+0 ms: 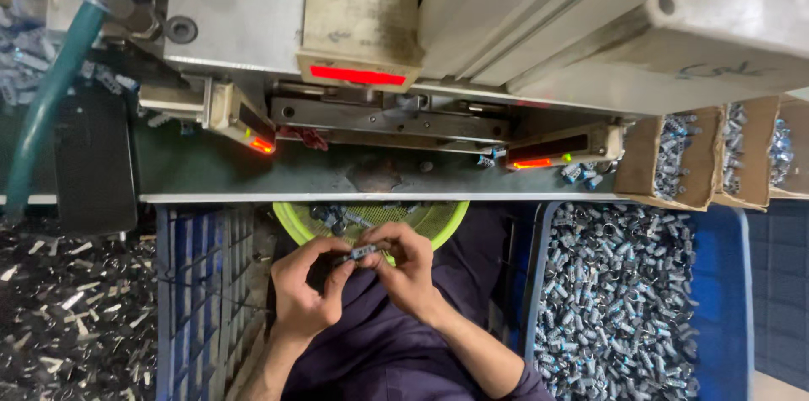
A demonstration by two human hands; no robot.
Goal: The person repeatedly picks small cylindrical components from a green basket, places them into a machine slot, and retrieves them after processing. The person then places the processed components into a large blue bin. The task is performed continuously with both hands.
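One green hose point(46, 93) descends along the left edge of the machine point(253, 5). Three red indicator lights are lit on the machine: one at left point(262, 146), one at centre point(357, 76), one at right point(532, 163). One blue slatted crate point(198, 283) stands below the left part of the worktop point(202, 172). One yellow-green basket point(438, 220) sits under the worktop's front edge, holding small parts. The left hand point(303, 287) and right hand point(404, 270) meet just below the basket, the fingertips of both pinched together on one small grey part point(361, 253). One blue bin point(716, 300), filled with many small grey-blue parts, lies to the right. Three cardboard boxes point(640, 157) of similar parts stand at the worktop's right end.
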